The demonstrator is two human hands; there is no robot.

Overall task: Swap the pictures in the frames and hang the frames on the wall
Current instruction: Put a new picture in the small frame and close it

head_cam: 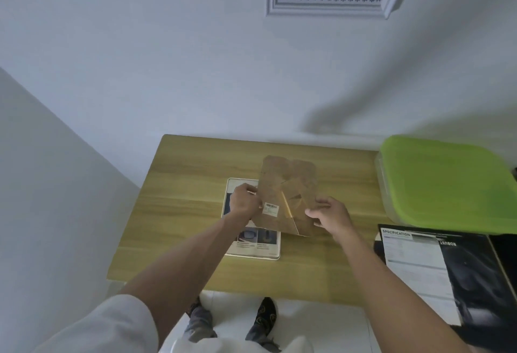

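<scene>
Both hands pinch brown backing board (285,193), left hand (244,198) and right hand (330,214) at opposite side edges; board tilted above frame (253,252) flat on surface (181,198), long axis pointing away.

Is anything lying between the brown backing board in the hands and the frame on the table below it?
Nothing visible. The brown fibreboard backing board, held by the left hand and right hand, is tilted above the white-rimmed picture frame lying on the wooden table; only the printed picture shows inside it.
</scene>
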